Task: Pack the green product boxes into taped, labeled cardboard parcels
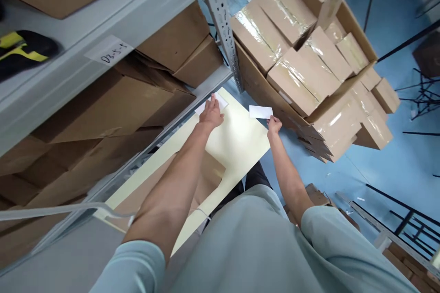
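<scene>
My left hand (pixel 212 113) rests with its fingers stretched out on a white paper slip (pixel 222 100) at the far end of a pale yellow tabletop (pixel 240 139). Part of that slip is hidden beneath the hand. Off the right edge of the tabletop, my right hand (pixel 274 125) pinches a white card (pixel 260 112) by its corner. Nearer my body, a flat piece of brown cardboard (pixel 209 174) lies on the same surface, partly covered by my left forearm.
A metal shelf (pixel 165 2) with a handwritten label (pixel 109 50) holds brown cartons (pixel 113 105) on the left. At right, a large open box (pixel 254 87) is filled with taped cartons (pixel 302 78). A white cable (pixel 68 209) crosses the lower left.
</scene>
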The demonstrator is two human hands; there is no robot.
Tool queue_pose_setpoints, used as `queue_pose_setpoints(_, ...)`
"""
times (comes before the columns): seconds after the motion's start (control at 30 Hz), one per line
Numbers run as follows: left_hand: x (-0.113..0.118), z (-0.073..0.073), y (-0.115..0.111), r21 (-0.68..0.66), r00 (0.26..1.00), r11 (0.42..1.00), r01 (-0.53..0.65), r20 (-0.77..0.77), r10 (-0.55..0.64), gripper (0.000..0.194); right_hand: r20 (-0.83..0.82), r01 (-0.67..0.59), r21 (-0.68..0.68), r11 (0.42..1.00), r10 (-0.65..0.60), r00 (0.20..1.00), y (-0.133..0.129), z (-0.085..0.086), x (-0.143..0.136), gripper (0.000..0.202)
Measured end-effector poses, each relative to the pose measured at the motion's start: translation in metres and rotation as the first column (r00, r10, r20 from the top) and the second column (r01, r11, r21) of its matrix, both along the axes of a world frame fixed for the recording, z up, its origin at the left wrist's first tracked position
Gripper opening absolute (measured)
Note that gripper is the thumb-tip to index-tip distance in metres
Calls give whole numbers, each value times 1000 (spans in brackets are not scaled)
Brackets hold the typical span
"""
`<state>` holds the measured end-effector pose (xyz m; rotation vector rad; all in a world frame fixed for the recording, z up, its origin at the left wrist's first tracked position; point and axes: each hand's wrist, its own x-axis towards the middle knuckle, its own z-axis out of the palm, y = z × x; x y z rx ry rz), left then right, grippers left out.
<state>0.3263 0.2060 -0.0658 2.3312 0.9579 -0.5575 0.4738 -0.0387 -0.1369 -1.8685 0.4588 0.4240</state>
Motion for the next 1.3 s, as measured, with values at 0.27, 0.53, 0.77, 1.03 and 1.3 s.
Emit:
queue_pose_setpoints(0.27, -50, 71, -139, -568, 835, 801, -191, 334, 436, 67, 211, 1, -55, 998, 11, 977, -77, 110, -54, 33)
queue_pose_setpoints(0.53, -160, 150, -229, -937, 239, 336, -95, 307, 921, 61, 675, -782, -406, 473, 732, 92, -52, 211, -183, 20)
queue_pose_setpoints(0.77, -264, 167, -234, -915, -161, 251, -317, 313, 936, 60, 626, -855, -504, -122, 631, -459, -24, 242, -256, 26)
queue_pose_setpoints(1.03, -356, 197, -258, -756, -10, 345, -556, 421, 907, 56, 452, -837, -198, -511, 710, -540, 22, 303, -256, 21)
queue_pose_setpoints(1.3, -377, 235, -262, -802, -68, 367, -471, 448, 891, 53, 320, -906, 52, -419, 867, -383, 12, 331, -261, 26)
